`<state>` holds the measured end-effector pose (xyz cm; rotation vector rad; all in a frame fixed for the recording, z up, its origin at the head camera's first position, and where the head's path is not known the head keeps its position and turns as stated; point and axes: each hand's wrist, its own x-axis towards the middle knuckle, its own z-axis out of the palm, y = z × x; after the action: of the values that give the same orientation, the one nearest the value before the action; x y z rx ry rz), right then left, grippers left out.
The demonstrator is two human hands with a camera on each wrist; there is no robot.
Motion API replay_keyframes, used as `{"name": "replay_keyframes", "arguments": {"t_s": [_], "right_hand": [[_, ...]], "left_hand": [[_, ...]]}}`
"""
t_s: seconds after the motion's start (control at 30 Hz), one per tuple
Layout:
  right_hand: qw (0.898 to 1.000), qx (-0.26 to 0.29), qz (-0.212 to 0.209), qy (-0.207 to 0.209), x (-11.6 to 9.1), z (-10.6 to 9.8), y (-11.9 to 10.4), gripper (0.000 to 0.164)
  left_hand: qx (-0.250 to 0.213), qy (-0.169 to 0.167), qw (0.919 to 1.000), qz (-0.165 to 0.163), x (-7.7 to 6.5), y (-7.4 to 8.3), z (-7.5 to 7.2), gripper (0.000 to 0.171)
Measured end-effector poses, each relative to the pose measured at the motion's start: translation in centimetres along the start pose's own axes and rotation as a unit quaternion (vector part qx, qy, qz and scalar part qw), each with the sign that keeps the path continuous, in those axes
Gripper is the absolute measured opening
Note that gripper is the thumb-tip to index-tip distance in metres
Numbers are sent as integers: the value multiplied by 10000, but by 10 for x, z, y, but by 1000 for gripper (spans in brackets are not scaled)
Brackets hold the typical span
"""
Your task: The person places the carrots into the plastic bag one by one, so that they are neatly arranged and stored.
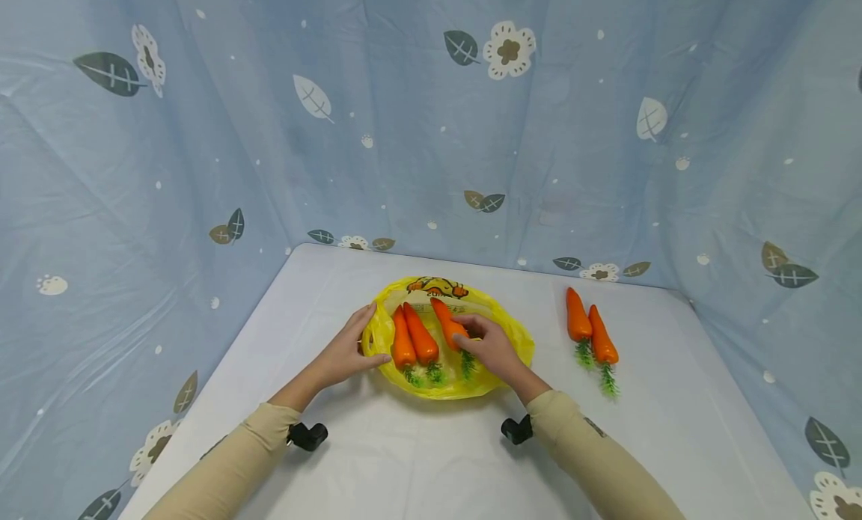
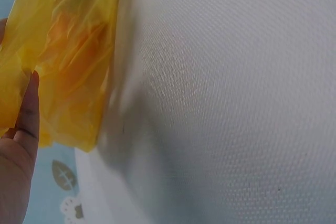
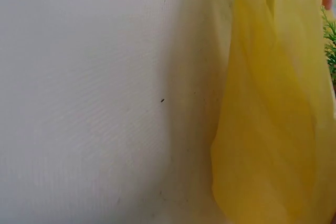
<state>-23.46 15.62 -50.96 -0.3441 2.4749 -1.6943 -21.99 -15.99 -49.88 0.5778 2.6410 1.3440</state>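
A yellow plastic bag (image 1: 494,307) with a printed cartoon lies spread wide on the white table. Inside it, two orange carrots (image 1: 420,334) with green feathery tops lie side by side at the left. A third carrot (image 1: 444,316) lies over the bag's middle, its green top toward me; my right hand (image 1: 494,348) pinches it between thumb and fingers. My left hand (image 1: 346,352) holds the bag's left edge, thumb over the rim and fingers along the outside. The left wrist view shows that hand (image 2: 21,145) against the bag (image 2: 79,82); in the right wrist view the bag's side (image 3: 268,129) covers most of my right hand.
Two more carrots, one upright in view (image 1: 578,316) and one slanted (image 1: 602,337), lie on the table to the right of the bag. A blue patterned curtain (image 1: 404,131) rises behind the table (image 1: 431,460) and along both sides.
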Motion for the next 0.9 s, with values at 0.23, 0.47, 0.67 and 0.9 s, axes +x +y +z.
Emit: {"name": "replay_keyframes", "arguments": {"t_s": [0.23, 0.47, 0.67, 0.9], "right_hand": [[10000, -2, 58, -27, 6, 5, 1, 41], [9997, -221, -114, -61, 12, 12, 7, 39], [9989, -406, -217, -92, 14, 18, 12, 38], [9986, -511, -9, -166, 13, 23, 13, 39]], "left_hand": [[8, 3, 10000, 30, 0, 0, -1, 106], [23, -22, 10000, 14, 0, 1, -1, 106], [94, -26, 9999, 44, 0, 1, -2, 105], [92, -35, 10000, 5, 0, 0, -2, 106]]}}
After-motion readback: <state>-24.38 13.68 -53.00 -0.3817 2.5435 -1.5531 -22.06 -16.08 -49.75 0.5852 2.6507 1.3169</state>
